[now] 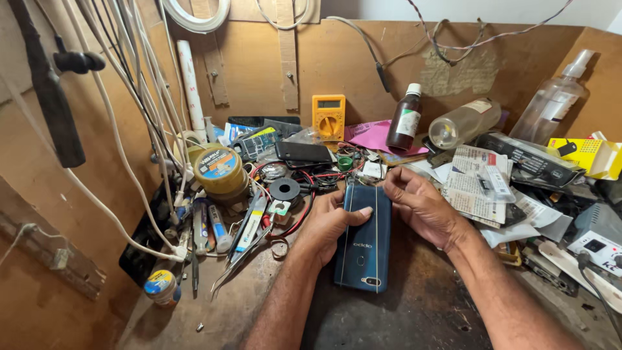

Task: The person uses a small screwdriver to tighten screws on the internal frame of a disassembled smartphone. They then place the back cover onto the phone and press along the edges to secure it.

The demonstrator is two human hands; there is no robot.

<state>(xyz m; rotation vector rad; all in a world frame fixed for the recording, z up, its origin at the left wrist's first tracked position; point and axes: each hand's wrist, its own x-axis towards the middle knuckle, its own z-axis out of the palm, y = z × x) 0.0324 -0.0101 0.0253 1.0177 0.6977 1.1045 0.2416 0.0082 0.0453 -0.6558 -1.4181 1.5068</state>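
Observation:
A dark blue smartphone (364, 253) lies back side up on the worn workbench (402, 317), its camera end toward me. My left hand (329, 223) grips its left edge, thumb pressed across the back. My right hand (421, 204) pinches the phone's far top right corner with its fingertips. Both forearms reach in from the bottom of the view.
Left of the phone lie tweezers (241, 256), small tubes, a black tape roll (284, 190) and a yellow tin (219, 170). A yellow multimeter (328, 116), a brown bottle (405, 118) and clear bottles stand at the back. Papers and boxes crowd the right; cables hang on the left wall.

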